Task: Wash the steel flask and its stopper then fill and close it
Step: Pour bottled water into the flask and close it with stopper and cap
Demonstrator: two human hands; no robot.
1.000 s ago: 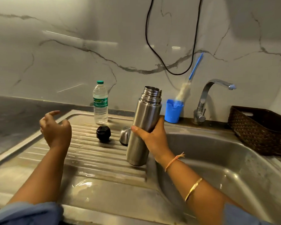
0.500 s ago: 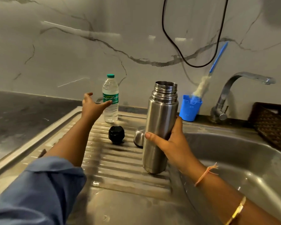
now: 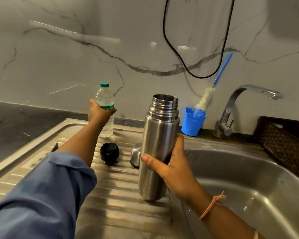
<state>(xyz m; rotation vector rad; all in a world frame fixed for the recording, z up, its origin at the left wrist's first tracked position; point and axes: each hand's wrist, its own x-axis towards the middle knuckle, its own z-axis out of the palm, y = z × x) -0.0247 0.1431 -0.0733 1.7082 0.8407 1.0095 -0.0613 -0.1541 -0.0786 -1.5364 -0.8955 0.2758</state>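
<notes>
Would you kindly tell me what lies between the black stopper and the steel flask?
In the head view, a steel cap sits between stopper and flask, partly hidden behind the flask.

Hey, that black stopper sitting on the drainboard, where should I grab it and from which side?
Pinch the black stopper across its rounded sides, coming straight down from above. It sits low on the ribbed drainboard with its top free. The left hand grips the water bottle and the right hand holds the flask, so one must let go first.
</notes>
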